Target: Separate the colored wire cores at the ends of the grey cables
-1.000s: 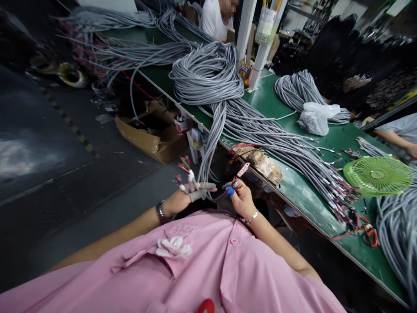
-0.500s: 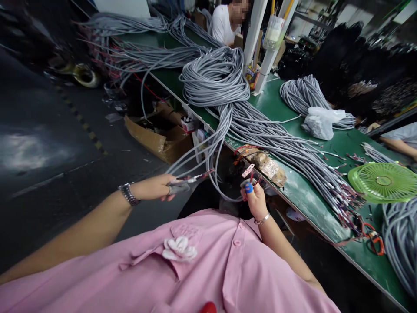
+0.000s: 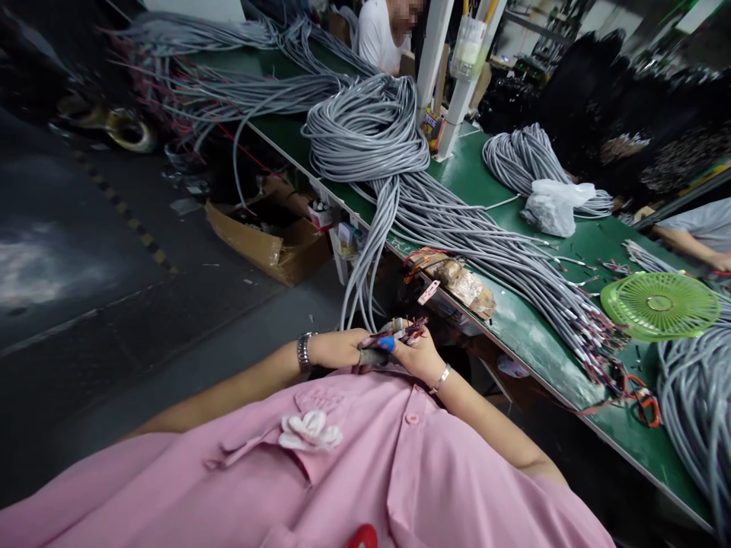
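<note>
Both hands meet close to my body, just off the bench edge. My left hand (image 3: 346, 348) is closed around the ends of several grey cables (image 3: 368, 266), which hang down from the big coil (image 3: 365, 129) on the bench. Touching it, my right hand (image 3: 419, 354) is closed on the same bunch, with blue tape on a finger. Dark and red stripped wire ends (image 3: 412, 329) stick out above the right fingers. Grey coverings show on some fingers. Which hand bears more of the bunch is hard to see.
A green bench (image 3: 457, 179) carries a long bundle of grey cables (image 3: 485, 240), a taped block (image 3: 457, 281), a green fan (image 3: 659, 304) and orange-handled scissors (image 3: 645, 403). An open cardboard box (image 3: 268, 243) lies on the floor. Two co-workers sit beyond the bench.
My left hand has moved right with its cables and my right hand slightly left, so the two now meet. The cable ends, spread before, are gathered together. The view has shifted a little.
</note>
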Motion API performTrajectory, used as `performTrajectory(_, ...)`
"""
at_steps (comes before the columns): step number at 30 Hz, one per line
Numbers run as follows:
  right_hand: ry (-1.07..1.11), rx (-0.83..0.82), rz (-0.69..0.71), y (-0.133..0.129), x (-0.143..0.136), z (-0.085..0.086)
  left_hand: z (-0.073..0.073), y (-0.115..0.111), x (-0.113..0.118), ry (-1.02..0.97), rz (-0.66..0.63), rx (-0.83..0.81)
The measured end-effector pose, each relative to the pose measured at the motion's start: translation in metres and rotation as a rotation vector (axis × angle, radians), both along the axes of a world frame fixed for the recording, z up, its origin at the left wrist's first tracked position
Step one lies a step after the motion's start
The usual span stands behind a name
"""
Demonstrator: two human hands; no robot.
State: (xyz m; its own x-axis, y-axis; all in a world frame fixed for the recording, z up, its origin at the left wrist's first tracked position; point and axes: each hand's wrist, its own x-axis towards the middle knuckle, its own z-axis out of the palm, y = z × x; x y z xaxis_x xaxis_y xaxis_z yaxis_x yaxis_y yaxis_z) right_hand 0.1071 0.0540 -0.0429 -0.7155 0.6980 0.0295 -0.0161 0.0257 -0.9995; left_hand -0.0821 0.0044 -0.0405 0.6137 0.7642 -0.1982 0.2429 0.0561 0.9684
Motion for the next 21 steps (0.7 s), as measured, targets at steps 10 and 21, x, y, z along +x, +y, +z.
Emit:
performTrajectory(10, 0.023, 0.011, -0.026, -0.006, -0.001, 0.002, 0.022, 0.013, -0.004, -0.348, 0.124, 0.065)
performTrajectory(21, 0.016, -0.149, -0.217, -0.002, 0.006, -0.005, -0.019, 0.019, 0.032, -0.266, 0.094, 0.054)
